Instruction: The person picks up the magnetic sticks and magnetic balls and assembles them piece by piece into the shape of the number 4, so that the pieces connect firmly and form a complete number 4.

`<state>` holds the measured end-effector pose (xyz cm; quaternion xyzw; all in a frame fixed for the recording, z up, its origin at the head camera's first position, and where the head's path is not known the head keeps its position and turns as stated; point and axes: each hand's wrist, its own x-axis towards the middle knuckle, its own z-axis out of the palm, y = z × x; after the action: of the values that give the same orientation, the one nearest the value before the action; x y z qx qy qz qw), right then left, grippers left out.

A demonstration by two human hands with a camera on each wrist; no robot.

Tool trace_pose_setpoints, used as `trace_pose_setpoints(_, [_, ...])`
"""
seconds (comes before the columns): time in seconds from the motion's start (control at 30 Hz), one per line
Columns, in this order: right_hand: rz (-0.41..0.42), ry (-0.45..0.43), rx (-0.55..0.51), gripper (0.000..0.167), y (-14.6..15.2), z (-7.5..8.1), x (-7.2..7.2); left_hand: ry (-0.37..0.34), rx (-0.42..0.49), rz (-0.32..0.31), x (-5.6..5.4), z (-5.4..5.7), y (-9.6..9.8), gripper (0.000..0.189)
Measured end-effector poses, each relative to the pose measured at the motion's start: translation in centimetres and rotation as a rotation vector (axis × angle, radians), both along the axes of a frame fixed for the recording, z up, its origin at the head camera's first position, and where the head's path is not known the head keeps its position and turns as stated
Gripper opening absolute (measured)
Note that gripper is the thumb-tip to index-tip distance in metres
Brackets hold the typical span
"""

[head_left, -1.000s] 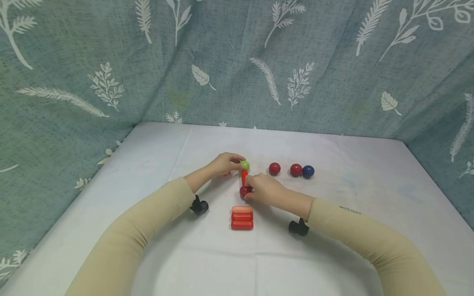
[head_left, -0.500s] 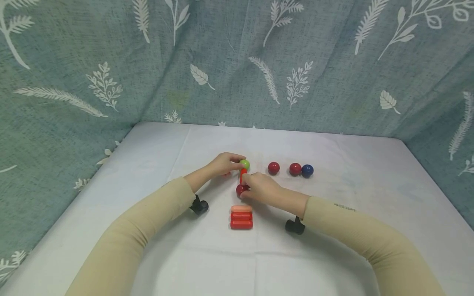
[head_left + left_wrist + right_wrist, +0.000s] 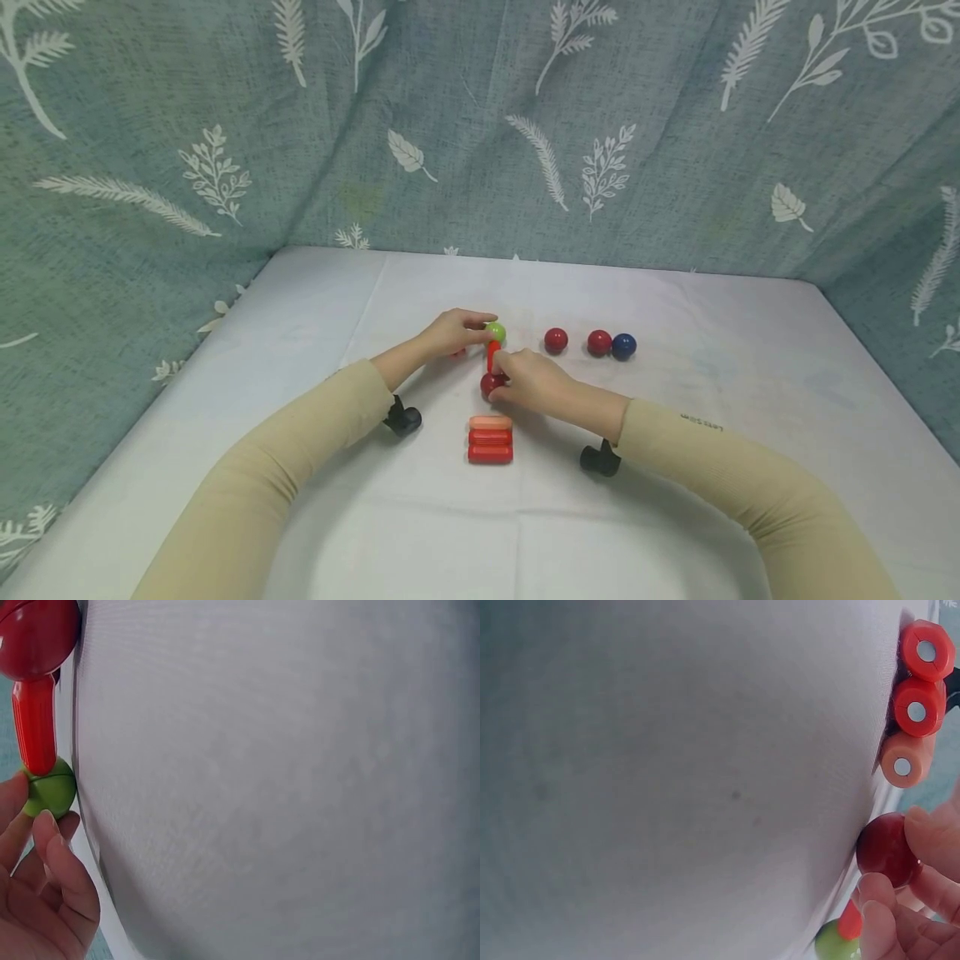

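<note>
My left hand [image 3: 454, 332] pinches a green ball [image 3: 51, 789] between thumb and fingers. A red ridged rod [image 3: 34, 726] runs from that ball to a dark red ball [image 3: 36, 637], meeting both in the left wrist view. Around the dark red ball curl the thumb and fingers of my right hand [image 3: 534, 379], which partly cover the rod in the head view. Several fingers also hide part of this ball in the right wrist view. Behind my left hand, a small bit of another red piece [image 3: 459, 352] shows.
Nearer me lie two red rods [image 3: 491, 454] and an orange rod [image 3: 491, 423], side by side. To the right at the back are two more red balls [image 3: 556, 340] and a blue ball [image 3: 624, 347]. White cloth [image 3: 420, 533] covers the table; patterned fabric [image 3: 465, 125] hangs behind.
My right hand has shifted slightly left with the dark red ball, and the near end of the rod has swung left too. The left hand stays on the green ball.
</note>
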<state>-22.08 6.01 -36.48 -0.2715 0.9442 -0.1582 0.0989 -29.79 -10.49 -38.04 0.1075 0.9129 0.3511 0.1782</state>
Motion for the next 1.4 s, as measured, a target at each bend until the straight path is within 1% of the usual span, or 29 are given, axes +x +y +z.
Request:
trace_pose_setpoints(0.3, [-0.007,-0.037,-0.023,0.031,0.0,0.1,0.0,0.046,0.011,-0.017,0.3,-0.2,-0.7,0.05])
trace_pose_setpoints(0.37, [-0.013,-0.044,-0.028,0.031,0.1,0.2,0.0,0.061,0.001,-0.018,0.5,-0.1,-1.0,0.05])
trace_pose_setpoints(0.47, [-0.016,-0.055,-0.042,0.032,0.2,0.2,0.0,0.06,-0.005,-0.01,0.9,0.1,-1.3,0.048])
trace_pose_setpoints(0.6, [-0.015,-0.064,-0.068,0.031,0.3,0.3,0.1,0.057,0.001,-0.031,2.1,0.4,-1.7,0.046])
trace_pose_setpoints(0.77, [0.011,-0.049,-0.112,0.025,0.8,0.3,0.2,0.081,0.002,-0.094,4.5,0.5,-1.7,0.044])
trace_pose_setpoints(0.83, [0.025,-0.047,-0.144,0.023,1.0,0.2,0.1,0.085,0.017,-0.116,5.4,0.5,-1.6,0.042])
trace_pose_setpoints(0.9, [0.029,-0.055,-0.174,0.021,1.2,0.0,-0.1,0.081,0.036,-0.129,6.0,0.5,-1.5,0.038])
trace_pose_setpoints(0.97, [0.023,-0.075,-0.2,0.021,1.4,-0.1,-0.2,0.082,0.052,-0.146,6.5,0.5,-1.4,0.034])
trace_pose_setpoints(1.17, [0.008,-0.126,-0.248,0.019,1.6,-0.2,-0.4,0.085,0.054,-0.151,6.9,0.3,-1.2,0.028])
trace_pose_setpoints(1.27, [-0.003,-0.151,-0.261,0.02,1.7,-0.2,-0.4,0.089,0.052,-0.145,7.0,0.4,-1.1,0.028])
trace_pose_setpoints(1.4, [-0.012,-0.16,-0.265,0.02,1.8,-0.1,-0.4,0.089,0.047,-0.139,7.1,0.5,-1.0,0.028])
